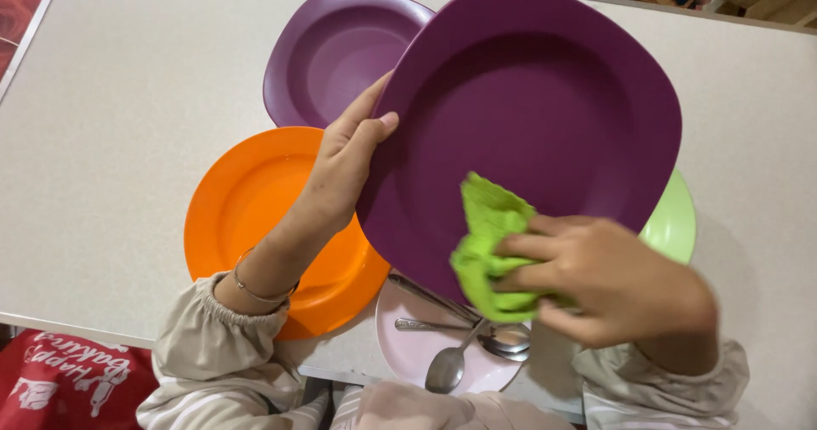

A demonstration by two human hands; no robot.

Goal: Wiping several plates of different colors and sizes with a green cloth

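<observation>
My left hand grips the left rim of a large dark purple plate, holding it tilted up above the table. My right hand is closed on a crumpled green cloth, which presses against the lower part of that plate's face. Under the raised plate lies an orange plate on the left. A lighter purple plate sits behind it.
A small pink plate near the table's front edge carries spoons and other cutlery. A light green plate peeks out at the right. The pale table stretches left; a red cloth lies below its edge.
</observation>
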